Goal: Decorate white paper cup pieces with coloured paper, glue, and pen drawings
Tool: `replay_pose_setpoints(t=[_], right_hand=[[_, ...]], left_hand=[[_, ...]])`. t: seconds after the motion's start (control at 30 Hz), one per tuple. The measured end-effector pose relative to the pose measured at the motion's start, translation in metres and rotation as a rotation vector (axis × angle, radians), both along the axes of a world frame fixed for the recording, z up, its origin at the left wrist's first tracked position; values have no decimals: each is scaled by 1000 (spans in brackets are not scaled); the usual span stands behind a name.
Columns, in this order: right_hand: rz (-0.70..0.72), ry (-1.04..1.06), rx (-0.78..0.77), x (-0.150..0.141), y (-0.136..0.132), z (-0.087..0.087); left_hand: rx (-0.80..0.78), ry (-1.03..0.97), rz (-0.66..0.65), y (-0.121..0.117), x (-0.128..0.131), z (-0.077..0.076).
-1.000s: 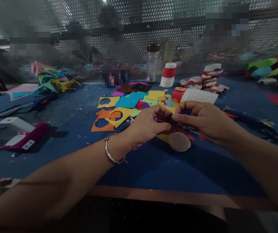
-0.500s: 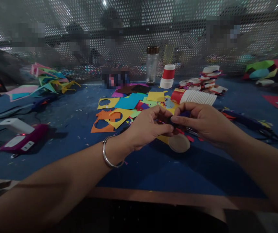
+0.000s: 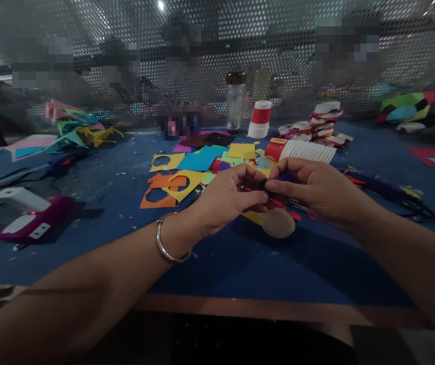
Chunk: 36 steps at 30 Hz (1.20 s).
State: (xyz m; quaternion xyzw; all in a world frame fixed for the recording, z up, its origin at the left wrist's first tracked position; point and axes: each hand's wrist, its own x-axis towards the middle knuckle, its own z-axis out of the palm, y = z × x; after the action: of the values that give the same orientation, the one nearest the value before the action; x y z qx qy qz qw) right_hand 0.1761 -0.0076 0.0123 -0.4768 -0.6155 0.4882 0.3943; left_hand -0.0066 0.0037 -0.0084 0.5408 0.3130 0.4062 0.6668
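Observation:
My left hand and my right hand meet in front of me above the table, fingertips almost touching. Both are closed in a pinch around a small dark piece; fingers cover most of it, and I cannot make out its kind. Just below the fingers is a pale round disc. Red and yellow paper scraps lie around it. Past my left hand spread coloured paper sheets, among them a blue one and a yellow one with a round hole. A row of nested paper cups lies beyond my right hand.
At the back stand a glass bottle and an upright cup stack. Cut cup pieces are piled right of them. A purple power strip with a white plug sits left. Cables run along both sides. A perforated metal screen closes the back.
Both hands keep their pinch at nearly the same spot, with only slight finger shifts. The dark piece shows less between the fingers than a second ago. The view has shifted slightly.

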Motion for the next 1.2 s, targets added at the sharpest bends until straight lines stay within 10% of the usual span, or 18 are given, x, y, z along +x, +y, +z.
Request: replay_pose_setpoints(t=[1.2], right_hand=[[3,-60,45,3,0,0]], left_hand=[[1,74,53,3,-1,4]])
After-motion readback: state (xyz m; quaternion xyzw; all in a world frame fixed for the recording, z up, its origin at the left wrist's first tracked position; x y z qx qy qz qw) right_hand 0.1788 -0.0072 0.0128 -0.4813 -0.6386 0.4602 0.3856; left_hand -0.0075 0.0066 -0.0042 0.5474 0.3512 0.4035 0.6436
